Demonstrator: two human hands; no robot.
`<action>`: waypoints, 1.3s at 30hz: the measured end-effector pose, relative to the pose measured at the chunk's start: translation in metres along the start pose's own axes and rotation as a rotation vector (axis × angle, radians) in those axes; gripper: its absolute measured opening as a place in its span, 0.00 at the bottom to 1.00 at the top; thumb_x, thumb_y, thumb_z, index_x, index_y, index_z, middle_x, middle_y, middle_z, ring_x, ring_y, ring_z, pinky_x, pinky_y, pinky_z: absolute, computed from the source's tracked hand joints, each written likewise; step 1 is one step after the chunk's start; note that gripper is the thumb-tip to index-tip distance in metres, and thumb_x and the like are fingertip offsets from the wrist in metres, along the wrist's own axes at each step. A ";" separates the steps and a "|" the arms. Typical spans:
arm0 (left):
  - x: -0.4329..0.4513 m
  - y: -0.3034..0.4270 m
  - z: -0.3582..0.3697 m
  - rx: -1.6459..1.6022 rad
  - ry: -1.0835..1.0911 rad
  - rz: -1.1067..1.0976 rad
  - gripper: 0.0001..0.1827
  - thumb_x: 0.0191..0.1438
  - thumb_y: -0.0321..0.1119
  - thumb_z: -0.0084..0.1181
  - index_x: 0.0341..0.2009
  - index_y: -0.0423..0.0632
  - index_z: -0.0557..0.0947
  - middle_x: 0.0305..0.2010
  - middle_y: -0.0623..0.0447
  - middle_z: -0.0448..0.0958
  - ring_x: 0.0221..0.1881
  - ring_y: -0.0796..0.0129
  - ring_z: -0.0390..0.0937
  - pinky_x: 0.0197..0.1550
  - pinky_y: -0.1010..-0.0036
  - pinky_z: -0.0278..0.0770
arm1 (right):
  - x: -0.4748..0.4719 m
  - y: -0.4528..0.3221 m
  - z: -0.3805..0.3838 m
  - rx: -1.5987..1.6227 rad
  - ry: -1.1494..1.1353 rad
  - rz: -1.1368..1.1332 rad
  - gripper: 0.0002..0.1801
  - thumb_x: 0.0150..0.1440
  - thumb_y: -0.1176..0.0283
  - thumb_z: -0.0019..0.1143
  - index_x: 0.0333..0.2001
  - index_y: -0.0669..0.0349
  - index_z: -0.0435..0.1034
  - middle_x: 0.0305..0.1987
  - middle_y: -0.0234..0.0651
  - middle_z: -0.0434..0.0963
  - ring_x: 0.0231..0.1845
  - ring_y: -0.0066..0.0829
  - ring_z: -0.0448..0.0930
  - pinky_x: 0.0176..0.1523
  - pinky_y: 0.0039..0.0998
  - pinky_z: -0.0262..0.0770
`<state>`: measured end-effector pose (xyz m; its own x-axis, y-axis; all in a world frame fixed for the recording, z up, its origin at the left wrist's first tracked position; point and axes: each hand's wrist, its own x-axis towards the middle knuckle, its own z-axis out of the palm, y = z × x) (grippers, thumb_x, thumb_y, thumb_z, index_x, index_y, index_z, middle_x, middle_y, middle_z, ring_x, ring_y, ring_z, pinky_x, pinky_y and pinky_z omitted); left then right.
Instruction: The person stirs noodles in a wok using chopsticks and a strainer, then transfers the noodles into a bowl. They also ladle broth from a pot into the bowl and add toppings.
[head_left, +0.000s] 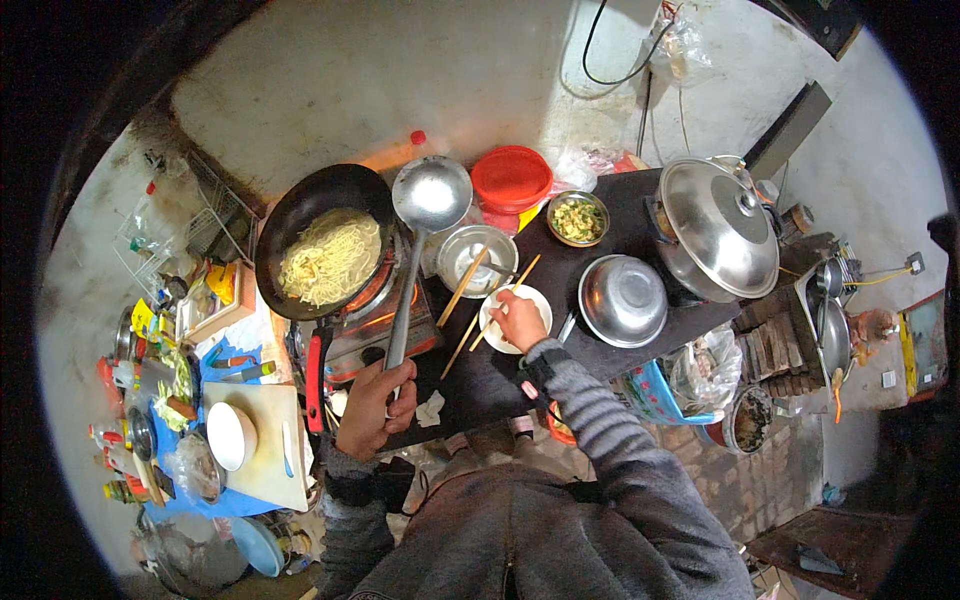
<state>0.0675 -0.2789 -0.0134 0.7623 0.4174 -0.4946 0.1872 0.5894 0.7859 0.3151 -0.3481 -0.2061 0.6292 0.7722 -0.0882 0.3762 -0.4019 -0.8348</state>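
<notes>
My left hand (376, 409) is closed round the handle of a steel ladle (433, 193), whose bowl is raised at the right edge of a black wok (330, 240) with noodles (330, 257) in it. My right hand (519, 321) is over a small white dish (538, 304), its fingers on a wooden chopstick (482, 337); the fingertips are partly hidden. Another chopstick (459, 347) lies close to it on the left. A clear bowl (452, 251) stands behind the dish, with a further pair of chopsticks (463, 287) leaning on its rim.
The wok is over a lit burner (373, 289), its red handle (315, 382) towards me. On the dark table (480, 382) are an upturned metal bowl (622, 300), a bowl of chopped food (577, 219), a red lidded tub (512, 178) and a large lidded pot (718, 225). A cutting board (266, 405) lies left.
</notes>
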 end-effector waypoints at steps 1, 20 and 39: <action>-0.001 0.001 0.001 -0.009 -0.024 0.006 0.10 0.61 0.39 0.43 0.34 0.45 0.67 0.12 0.59 0.57 0.09 0.79 0.52 0.11 0.81 0.49 | 0.009 0.004 0.011 -0.052 0.012 -0.002 0.10 0.49 0.68 0.58 0.33 0.61 0.70 0.15 0.42 0.74 0.16 0.38 0.77 0.29 0.38 0.74; -0.047 -0.004 -0.037 0.022 0.080 0.000 0.10 0.60 0.38 0.42 0.31 0.47 0.67 0.11 0.59 0.58 0.09 0.79 0.52 0.11 0.81 0.49 | -0.019 0.000 0.120 -0.289 -0.018 -0.046 0.10 0.47 0.69 0.55 0.25 0.67 0.71 0.23 0.54 0.74 0.29 0.53 0.76 0.35 0.46 0.73; -0.041 0.005 -0.033 0.045 -0.014 -0.028 0.09 0.61 0.37 0.41 0.32 0.47 0.66 0.11 0.57 0.59 0.08 0.78 0.54 0.10 0.81 0.50 | 0.024 -0.035 0.045 -0.047 0.132 -0.106 0.19 0.52 0.65 0.55 0.44 0.67 0.70 0.32 0.48 0.78 0.33 0.39 0.80 0.38 0.33 0.74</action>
<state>0.0165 -0.2698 -0.0014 0.7651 0.3912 -0.5115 0.2359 0.5689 0.7879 0.2863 -0.2929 -0.2038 0.6670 0.7414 0.0733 0.4746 -0.3470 -0.8089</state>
